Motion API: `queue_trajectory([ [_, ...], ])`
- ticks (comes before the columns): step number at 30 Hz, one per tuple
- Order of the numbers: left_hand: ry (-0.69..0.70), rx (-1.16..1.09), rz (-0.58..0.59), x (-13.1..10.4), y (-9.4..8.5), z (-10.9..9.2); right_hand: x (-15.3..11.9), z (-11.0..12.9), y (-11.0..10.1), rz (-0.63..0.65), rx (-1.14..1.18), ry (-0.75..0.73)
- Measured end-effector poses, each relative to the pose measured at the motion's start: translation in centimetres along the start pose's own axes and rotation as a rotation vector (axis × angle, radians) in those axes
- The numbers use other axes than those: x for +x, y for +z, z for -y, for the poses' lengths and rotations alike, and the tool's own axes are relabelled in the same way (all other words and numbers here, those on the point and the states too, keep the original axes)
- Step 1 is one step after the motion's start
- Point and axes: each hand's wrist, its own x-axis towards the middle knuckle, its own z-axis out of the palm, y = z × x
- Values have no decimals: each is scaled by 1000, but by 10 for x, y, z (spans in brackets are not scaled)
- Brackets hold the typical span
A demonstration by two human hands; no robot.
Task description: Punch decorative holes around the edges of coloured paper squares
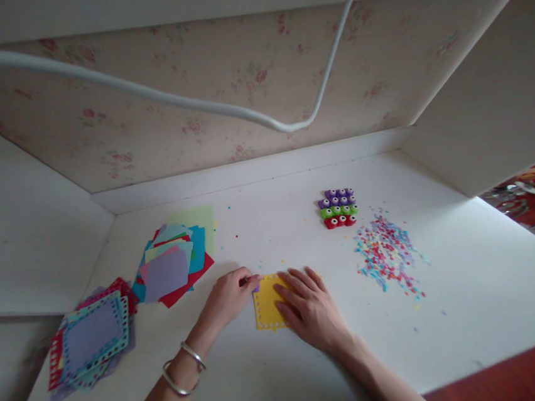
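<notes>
A yellow sheet of paper (269, 307) lies flat on the white table, with a row of small holes along its edges. My right hand (313, 309) rests on its right part with fingers stretched out and spread. At the sheet's upper left corner, my left hand (233, 295) is closed in a pinch around a small purple thing (257, 286). Most of that purple thing is hidden by the fingers, so its kind is unclear. Two silver bangles (182, 369) circle my left wrist.
Coloured paper sheets (165, 273) are piled at the left. Nearer stands a stack of hole-edged sheets (94, 337). Small purple, green and red craft punches (338, 209) sit in rows beyond my right hand, beside scattered confetti (388, 252). A white cable (221, 107) hangs ahead.
</notes>
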Motion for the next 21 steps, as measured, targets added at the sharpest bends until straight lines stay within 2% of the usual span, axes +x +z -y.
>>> queue_trajectory([
  [5,-4,70,-85,-8,-19,15,0,1,-2,-3,12,10],
  [9,-46,132,-170,-28,-28,34,0,2,-3,-2,12,11],
  [16,16,181,-220,-61,-10,52,1,3,-2,-8,7,5],
  [21,137,107,-317,-72,0,46,-3,1,0,-77,57,-27],
])
